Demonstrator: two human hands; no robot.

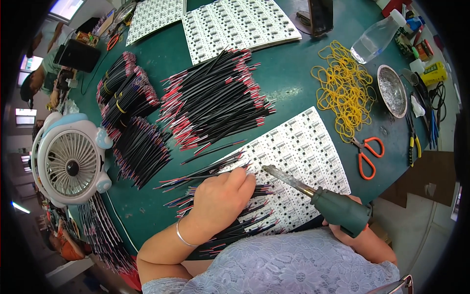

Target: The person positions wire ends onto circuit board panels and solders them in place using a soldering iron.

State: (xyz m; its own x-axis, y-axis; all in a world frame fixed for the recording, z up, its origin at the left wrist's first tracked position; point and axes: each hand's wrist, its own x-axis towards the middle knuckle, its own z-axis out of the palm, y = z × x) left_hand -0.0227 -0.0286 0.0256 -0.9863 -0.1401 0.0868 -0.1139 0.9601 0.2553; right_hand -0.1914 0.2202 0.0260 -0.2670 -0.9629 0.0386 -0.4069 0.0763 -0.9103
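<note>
Left fingers (246, 184) partly hide the black wires (211, 169).

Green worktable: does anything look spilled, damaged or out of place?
Nothing looks clearly spilled or damaged. At least one stray black wire lies apart from the large wire pile, on its near side; the yellow rubber bands sprawl in a loose tangle beside the orange-handled cutters.

Centre the dial on your circuit sheet (313, 142): the wire pile (215, 98) lies at ten o'clock, more sheets (240, 24) behind it at eleven, the fan (72, 167) at nine. Rubber bands (343, 83) lie at one (bottle (376, 39) beyond), the bowl (379, 85) at two, cutters (361, 145) at three. Loose wires (208, 170) seemingly overlap your sheet toward eight, partly hidden by your left hand (223, 196).
</note>
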